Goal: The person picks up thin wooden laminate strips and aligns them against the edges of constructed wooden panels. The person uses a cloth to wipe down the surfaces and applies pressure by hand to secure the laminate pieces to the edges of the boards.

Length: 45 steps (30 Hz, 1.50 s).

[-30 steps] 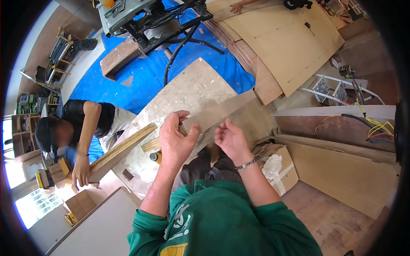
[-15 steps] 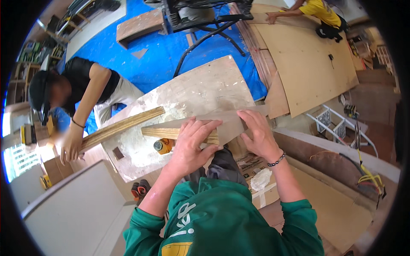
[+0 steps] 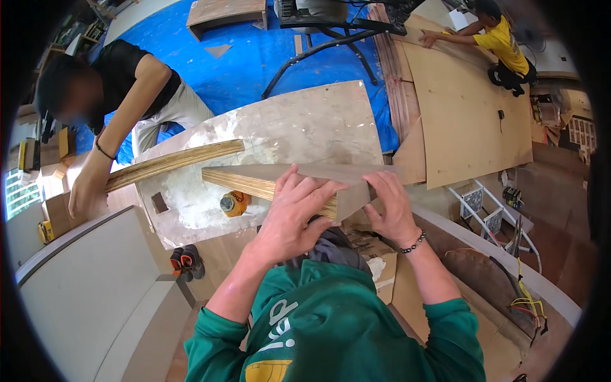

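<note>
A plywood piece (image 3: 238,180) with a layered edge and a smooth grey-brown face crosses in front of me above the worktable. My left hand (image 3: 296,210) grips its near edge, fingers over the top and thumb below. Around the grey-brown end face (image 3: 352,198) my right hand (image 3: 391,207) is curled, its fingers on top and its thumb on the near side. Another plywood strip (image 3: 178,164) lies to the left, with a co-worker's hand (image 3: 89,188) at its left end. A small yellow thing with a round grey end (image 3: 235,203) rests on the table beside my piece.
The pale-stained worktable (image 3: 312,130) stands over a blue tarp (image 3: 248,63). A black folding stand (image 3: 318,54) is beyond it. At far right, a person in yellow (image 3: 503,44) leans over a large sheet (image 3: 468,121). A stepladder (image 3: 487,213), loose wires (image 3: 528,305) and shoes (image 3: 186,262) are around me.
My view has shifted slightly. Both hands keep hold of the plywood piece, with little change in grip. The co-worker at left still has a hand by the other strip.
</note>
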Available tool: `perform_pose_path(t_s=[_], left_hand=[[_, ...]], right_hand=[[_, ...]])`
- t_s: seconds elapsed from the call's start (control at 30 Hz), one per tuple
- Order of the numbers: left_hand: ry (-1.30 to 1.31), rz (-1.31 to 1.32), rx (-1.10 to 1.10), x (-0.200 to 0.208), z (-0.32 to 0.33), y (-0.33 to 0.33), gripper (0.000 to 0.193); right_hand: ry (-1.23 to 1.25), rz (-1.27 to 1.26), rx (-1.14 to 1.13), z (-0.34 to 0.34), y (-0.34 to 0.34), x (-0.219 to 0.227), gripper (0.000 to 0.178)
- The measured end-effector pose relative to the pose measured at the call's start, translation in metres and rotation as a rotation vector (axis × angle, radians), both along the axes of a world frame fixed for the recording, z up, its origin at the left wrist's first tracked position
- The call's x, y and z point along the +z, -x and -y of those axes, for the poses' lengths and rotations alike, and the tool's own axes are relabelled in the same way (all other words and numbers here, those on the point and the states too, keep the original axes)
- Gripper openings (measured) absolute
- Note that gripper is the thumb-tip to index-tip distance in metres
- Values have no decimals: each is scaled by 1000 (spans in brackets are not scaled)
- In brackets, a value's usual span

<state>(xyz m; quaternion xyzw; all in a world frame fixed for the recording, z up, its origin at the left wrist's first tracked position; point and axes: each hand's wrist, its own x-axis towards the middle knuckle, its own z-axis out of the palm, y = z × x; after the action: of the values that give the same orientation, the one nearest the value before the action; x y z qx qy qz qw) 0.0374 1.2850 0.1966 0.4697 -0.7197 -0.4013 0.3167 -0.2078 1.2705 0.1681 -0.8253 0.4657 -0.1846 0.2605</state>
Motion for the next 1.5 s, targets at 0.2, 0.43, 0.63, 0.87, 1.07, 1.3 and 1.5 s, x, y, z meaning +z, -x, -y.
perform_pose_path(t_s=[0.2,0.43,0.63,0.87,1.07,1.3,1.5], left_hand=[[-18,26,-3,-2,-2,1,65],[2,35,-20,0,-1,0,65],[-46,19,-21,0,-1,-2,54],[-57,12,-6,2,3,-4,63],[-37,-12,10,-3,4,-6,56],[-32,-30,13,-5,7,-5,58],[1,-56,21,-9,9,-5,60]], right_hand=[[-75,41,51,9,8,0,65],[-341,118,88,30,28,-15,63],[-411,180,103,34,18,-4,58],[-319,210,191,34,-13,27,64],[-215,227,132,24,-35,46,61],[-135,152,142,27,-38,48,60],[-125,110,151,28,-40,53,61]])
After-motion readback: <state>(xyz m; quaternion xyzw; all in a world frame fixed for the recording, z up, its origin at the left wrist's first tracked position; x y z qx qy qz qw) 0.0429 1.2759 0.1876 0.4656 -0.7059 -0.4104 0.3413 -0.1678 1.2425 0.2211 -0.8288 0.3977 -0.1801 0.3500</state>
